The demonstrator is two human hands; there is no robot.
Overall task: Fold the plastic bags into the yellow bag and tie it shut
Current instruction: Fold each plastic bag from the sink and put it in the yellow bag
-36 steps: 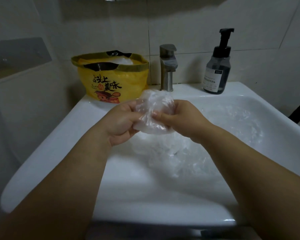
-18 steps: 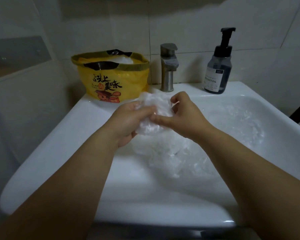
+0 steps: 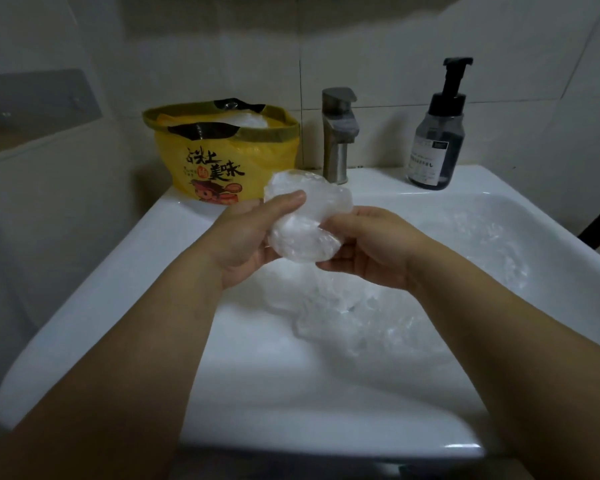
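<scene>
Left hand [image 3: 245,239], right hand [image 3: 369,249], fingers [image 3: 288,199] curled

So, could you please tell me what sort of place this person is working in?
Most likely a bathroom: a white sink with a metal faucet, a pump soap bottle on its rim, and tiled walls behind.

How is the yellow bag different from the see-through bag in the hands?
The yellow bag is opaque with printed writing and a picture; the clear bag is see-through and plain. The yellow bag stands open on the rim of the sink; the clear bag is bunched up, held between the left hand and right hand. Both are crinkly plastic.
</scene>
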